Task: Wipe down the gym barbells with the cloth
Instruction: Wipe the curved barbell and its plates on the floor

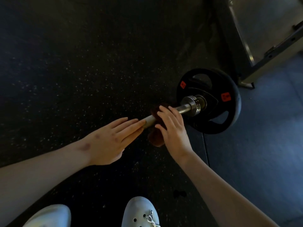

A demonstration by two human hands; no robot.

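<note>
A steel barbell (185, 107) stands tilted, its far end loaded with a black weight plate (229, 102) on the floor and its near end raised toward me. My right hand (172, 126) grips a dark brown cloth (155, 138) wrapped round the bar's shaft, with part of the cloth hanging below. My left hand (113, 136) has straight fingers whose tips rest against the bar's pale near end (150, 121).
Black speckled rubber flooring (82, 71) fills most of the view, with a blue-grey mat (262, 145) at the right. A metal rack frame (270, 51) stands at the upper right. My two white shoes (141, 212) are at the bottom edge.
</note>
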